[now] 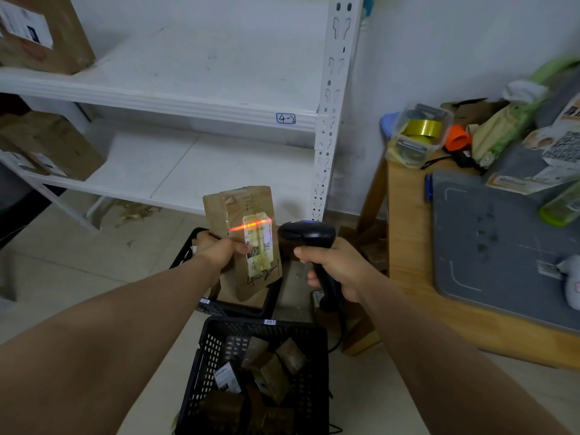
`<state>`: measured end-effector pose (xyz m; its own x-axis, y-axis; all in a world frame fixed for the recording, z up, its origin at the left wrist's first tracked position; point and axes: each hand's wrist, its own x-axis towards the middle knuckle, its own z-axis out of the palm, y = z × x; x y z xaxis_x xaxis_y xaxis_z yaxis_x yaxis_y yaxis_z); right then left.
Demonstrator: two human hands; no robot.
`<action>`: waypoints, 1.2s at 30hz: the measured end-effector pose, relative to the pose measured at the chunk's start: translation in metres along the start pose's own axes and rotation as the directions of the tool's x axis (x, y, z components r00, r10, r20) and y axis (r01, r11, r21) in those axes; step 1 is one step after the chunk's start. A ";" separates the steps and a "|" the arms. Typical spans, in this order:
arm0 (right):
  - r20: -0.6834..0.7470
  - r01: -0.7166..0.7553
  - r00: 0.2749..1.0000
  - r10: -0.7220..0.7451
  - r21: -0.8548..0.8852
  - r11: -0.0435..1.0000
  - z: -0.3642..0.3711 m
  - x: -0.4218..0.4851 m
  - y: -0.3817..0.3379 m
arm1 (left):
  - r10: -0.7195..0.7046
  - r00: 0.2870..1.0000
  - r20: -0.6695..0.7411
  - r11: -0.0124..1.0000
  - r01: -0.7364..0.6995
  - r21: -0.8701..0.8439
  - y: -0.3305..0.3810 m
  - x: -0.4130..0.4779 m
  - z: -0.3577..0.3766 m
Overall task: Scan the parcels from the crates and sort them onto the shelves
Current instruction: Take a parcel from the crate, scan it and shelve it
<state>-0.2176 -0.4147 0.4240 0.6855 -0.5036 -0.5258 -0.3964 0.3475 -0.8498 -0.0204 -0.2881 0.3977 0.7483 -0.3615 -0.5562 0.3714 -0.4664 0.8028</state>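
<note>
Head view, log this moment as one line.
step: scanning | left hand: holds parcel | right hand: grips scanner | red beam: across label | crate: parcels inside

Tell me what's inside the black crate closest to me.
The near black crate holds several brown cardboard parcels piled loosely, one showing a white label. Whatever lies beneath them, and the crate's floor, is covered, and its near end runs out of frame.
</note>
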 end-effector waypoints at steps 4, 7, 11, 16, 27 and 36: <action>-0.030 -0.010 1.000 0.010 -0.005 1.000 -0.006 0.003 0.003 | -0.003 1.000 0.005 1.000 0.003 0.011 -0.002 0.003 0.002; -0.132 -0.042 0.990 0.039 -0.018 0.999 -0.022 0.014 0.011 | -0.022 1.000 0.013 1.000 0.022 0.004 -0.004 0.005 0.008; -0.338 -0.143 0.938 0.075 -0.181 0.973 -0.063 0.030 0.030 | -0.057 0.997 0.059 0.998 0.056 0.018 -0.009 0.004 0.024; -0.598 -0.348 0.798 0.071 -0.361 0.865 -0.130 0.040 0.061 | -0.074 0.984 0.164 0.997 0.071 0.024 -0.013 -0.003 0.056; -0.682 -0.503 0.716 0.149 -0.355 0.788 -0.165 0.048 0.097 | -0.104 0.938 0.330 0.988 0.060 0.141 -0.030 -0.010 0.118; -0.766 -0.436 0.640 0.055 -0.304 0.847 -0.159 0.039 0.098 | -0.107 0.926 0.363 0.989 0.060 0.138 -0.033 -0.011 0.113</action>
<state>-0.3266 -0.5261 0.3144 -0.0507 -0.9092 -0.4132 -0.8202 0.2740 -0.5022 -0.1033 -0.3603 0.3535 0.4534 -0.5782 -0.6783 0.3361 -0.5940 0.7309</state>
